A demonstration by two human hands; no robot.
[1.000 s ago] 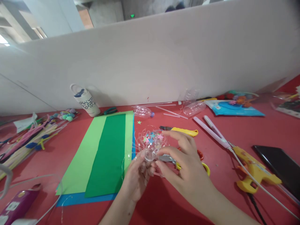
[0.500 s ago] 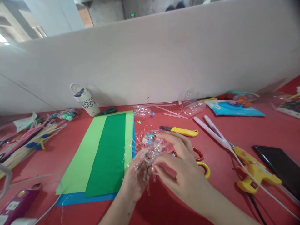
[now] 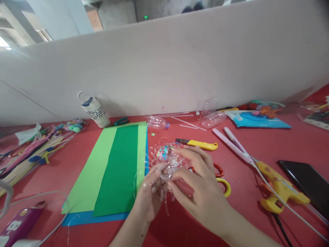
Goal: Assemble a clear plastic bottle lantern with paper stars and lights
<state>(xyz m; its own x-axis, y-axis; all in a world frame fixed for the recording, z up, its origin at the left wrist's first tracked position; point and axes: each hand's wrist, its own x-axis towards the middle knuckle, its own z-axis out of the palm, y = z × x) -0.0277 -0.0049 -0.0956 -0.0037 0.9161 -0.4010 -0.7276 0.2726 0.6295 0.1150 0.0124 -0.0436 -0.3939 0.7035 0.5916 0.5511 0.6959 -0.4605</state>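
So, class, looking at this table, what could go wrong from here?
The small stars among the clear plastic strips could slip free, if loose. The yellow cutter lies just beyond the right hand, so a sweep might knock it. The white cord crosses the yellow glue gun; a tug might drag it.

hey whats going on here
A person's left hand holds a clear plastic piece with curled strips, and the fingers of the right hand are at its near side. Small coloured stars show among the curls. Green sheets lie to the left, a yellow cutter just beyond the hands, and a yellow glue gun to the right.
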